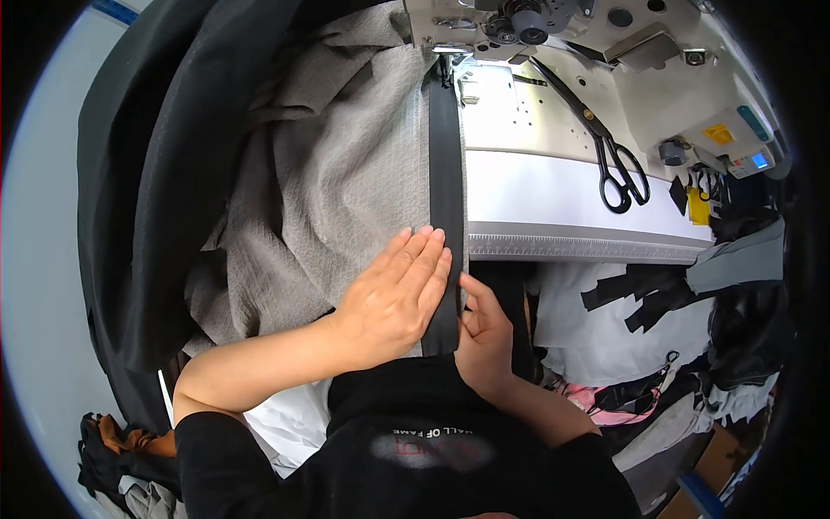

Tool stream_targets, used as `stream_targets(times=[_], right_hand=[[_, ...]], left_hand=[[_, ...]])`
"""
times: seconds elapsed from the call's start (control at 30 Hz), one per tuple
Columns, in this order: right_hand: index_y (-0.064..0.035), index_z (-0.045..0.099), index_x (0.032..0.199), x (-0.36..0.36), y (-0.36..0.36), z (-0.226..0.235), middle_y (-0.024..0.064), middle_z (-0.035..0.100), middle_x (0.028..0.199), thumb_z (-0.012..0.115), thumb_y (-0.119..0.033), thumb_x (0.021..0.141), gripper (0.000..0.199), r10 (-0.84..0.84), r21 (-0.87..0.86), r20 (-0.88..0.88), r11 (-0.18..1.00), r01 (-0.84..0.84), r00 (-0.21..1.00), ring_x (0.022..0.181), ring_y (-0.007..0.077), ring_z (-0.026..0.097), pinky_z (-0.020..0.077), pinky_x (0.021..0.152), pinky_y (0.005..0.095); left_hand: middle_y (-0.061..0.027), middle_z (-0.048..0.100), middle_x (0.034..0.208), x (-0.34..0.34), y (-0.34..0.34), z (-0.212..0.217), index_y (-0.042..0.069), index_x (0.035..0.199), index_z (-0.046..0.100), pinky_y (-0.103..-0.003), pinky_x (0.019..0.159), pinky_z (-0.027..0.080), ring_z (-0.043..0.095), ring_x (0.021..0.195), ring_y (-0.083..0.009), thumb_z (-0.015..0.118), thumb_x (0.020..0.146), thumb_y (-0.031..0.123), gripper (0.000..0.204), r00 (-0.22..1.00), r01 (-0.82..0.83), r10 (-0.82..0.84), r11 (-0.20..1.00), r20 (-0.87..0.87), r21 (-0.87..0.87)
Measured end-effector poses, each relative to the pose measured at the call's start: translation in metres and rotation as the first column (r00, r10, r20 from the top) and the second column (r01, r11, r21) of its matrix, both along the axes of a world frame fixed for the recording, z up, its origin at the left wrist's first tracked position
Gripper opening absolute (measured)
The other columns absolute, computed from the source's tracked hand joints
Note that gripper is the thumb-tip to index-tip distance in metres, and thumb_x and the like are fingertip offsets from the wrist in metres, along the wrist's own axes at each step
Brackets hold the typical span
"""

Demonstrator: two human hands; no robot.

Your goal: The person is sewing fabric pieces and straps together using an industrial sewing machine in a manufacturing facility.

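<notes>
Grey textured fabric (363,164) spreads to the left of the sewing machine, bunched in folds at its left. Along its right edge runs a long black strip (445,164), leading up under the machine's presser foot (451,65). My left hand (391,298) lies flat across the fabric, fingers stretched together and their tips on the strip. Beside it, my right hand (484,333) is closed at the fabric's right edge, with some fingers tucked out of sight.
Black scissors (596,130) lie on the machine bed (519,104), right of the foot. A ruler strip (596,244) borders the white table front (553,190). Dark heavy cloth (190,130) hangs at the left. Cloth scraps (640,294) pile up on the right.
</notes>
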State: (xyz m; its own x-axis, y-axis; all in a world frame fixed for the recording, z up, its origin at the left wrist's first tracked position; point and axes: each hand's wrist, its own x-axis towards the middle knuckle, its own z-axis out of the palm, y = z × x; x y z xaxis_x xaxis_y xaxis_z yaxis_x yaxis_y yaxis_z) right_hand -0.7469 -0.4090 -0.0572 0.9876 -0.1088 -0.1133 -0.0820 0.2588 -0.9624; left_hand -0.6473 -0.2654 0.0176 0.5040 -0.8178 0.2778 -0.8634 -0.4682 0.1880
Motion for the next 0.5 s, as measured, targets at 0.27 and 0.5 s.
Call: stream_targets(times=[0.27, 0.5], right_hand=[[0.0018, 0.056, 0.128, 0.01, -0.012, 0.006, 0.0035, 0.067, 0.081, 0.059, 0.006, 0.096, 0.032, 0.048, -0.253, -0.111, 0.965, -0.075, 0.993, 0.072, 0.0024, 0.062, 0.0462, 0.06, 0.0185], [0.0022, 0.069, 0.104, 0.077, -0.02, 0.029, 0.0177, 0.067, 0.071, 0.065, -0.008, 0.092, 0.016, 0.037, -0.444, 0.048, 0.896, -0.012, 0.998, 0.057, 0.0202, 0.064, 0.0464, 0.054, 0.0339]], left_hand=[[-0.0219, 0.062, 0.127, 0.02, 0.006, -0.02, -0.008, 0.121, 0.064, -0.057, 0.111, 0.038, 0.054, 0.131, -0.0386, 0.062, 0.082, 0.005, 0.041, 0.99, 0.016, -0.028, 0.996, -0.141, -0.085], [-0.0075, 0.063, 0.123, 0.077, 0.014, -0.023, 0.006, 0.119, 0.068, -0.055, 0.12, 0.021, 0.049, 0.137, -0.0264, 0.06, 0.09, 0.004, 0.03, 0.929, 0.03, -0.089, 0.986, -0.358, -0.167]])
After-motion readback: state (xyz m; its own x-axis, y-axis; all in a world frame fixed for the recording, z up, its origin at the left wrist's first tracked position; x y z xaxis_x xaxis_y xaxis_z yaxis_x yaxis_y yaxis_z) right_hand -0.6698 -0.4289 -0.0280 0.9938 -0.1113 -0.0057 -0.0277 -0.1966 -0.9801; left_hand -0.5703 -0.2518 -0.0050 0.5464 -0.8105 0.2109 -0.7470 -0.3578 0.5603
